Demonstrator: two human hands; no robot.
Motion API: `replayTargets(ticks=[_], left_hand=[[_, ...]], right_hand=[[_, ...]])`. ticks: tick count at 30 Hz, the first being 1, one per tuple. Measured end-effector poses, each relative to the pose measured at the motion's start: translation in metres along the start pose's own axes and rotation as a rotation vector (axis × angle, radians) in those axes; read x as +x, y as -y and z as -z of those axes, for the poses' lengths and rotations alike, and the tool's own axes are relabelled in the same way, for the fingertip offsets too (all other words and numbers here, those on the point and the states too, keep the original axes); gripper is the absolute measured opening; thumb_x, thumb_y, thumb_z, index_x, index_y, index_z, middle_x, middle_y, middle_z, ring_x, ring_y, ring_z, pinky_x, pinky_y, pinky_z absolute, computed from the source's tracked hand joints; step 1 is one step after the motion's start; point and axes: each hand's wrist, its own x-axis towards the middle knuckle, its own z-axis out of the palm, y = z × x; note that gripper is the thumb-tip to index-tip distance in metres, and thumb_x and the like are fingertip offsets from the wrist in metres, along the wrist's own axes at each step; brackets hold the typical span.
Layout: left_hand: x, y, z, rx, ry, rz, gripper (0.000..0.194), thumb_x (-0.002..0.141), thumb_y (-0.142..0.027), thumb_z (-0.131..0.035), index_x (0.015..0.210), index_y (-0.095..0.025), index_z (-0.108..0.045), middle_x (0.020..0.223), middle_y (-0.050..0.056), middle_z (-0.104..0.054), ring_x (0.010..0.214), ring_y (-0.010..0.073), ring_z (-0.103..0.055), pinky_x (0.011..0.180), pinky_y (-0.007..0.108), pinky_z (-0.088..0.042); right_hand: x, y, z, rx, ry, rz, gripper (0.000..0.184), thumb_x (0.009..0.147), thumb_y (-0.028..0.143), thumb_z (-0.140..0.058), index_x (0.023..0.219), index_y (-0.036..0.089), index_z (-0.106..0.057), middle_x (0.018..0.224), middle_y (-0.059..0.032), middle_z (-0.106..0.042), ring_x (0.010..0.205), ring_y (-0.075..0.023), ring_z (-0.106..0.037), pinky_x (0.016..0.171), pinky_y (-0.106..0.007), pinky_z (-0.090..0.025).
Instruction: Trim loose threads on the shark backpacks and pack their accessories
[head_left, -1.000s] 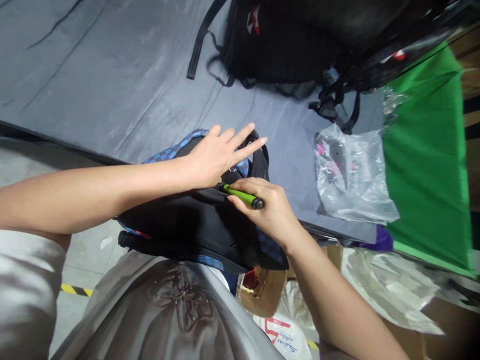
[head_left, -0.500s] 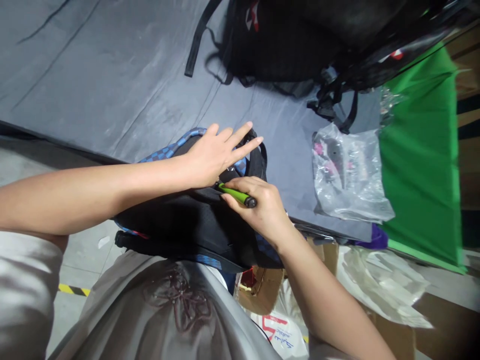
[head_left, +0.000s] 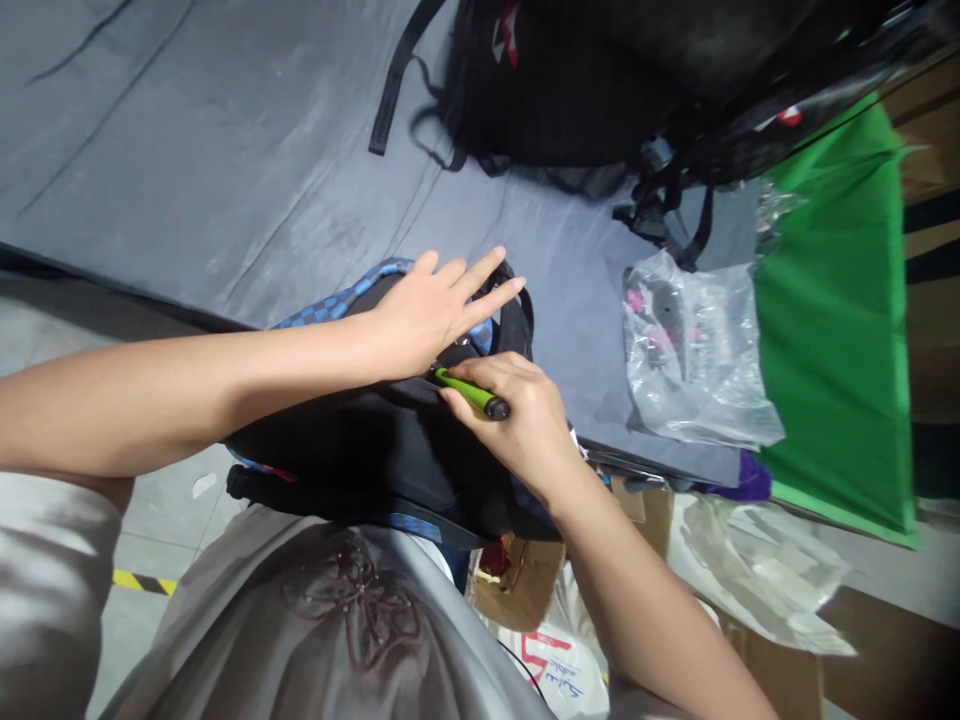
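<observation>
A black backpack (head_left: 352, 440) with blue checked trim lies at the table's near edge, against my body. My left hand (head_left: 431, 310) rests flat on top of it, fingers spread and holding nothing. Close beside it, my right hand (head_left: 536, 420) grips a slim green tool with a black end (head_left: 472, 394). The tool's tip points at the bag under the heel of my left hand, where it is hidden, so its kind cannot be made out.
A grey sheet covers the table (head_left: 247, 150). Large black backpacks (head_left: 555, 90) lie at the far side, straps trailing. To the right are a clear plastic bag (head_left: 697, 350) with pink marks and a green cloth panel (head_left: 832, 340). Cardboard boxes (head_left: 517, 590) and white bags (head_left: 757, 560) stand below.
Both hands hold nearly the same pose on the backpack. The green tool and my right hand have shifted very slightly left, and the view has moved a little.
</observation>
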Motion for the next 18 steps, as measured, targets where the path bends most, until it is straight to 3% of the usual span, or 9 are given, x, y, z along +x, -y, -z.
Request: replayTargets(ticks=[18], left_hand=[[-0.001,0.000,0.003,0.023,0.002,-0.003,0.097,0.085,-0.031,-0.065,0.162,-0.021,-0.007,0.168,0.017,-0.006,0.134,0.0348,-0.041,0.109,0.048,-0.030]], right_hand=[[-0.001,0.012,0.000,-0.066,0.027,-0.133,0.009,0.089,0.027,-0.069,0.094,0.020,-0.072,0.094,-0.0046,-0.076,0.089,-0.0241,-0.067,0.080,-0.039,-0.048]])
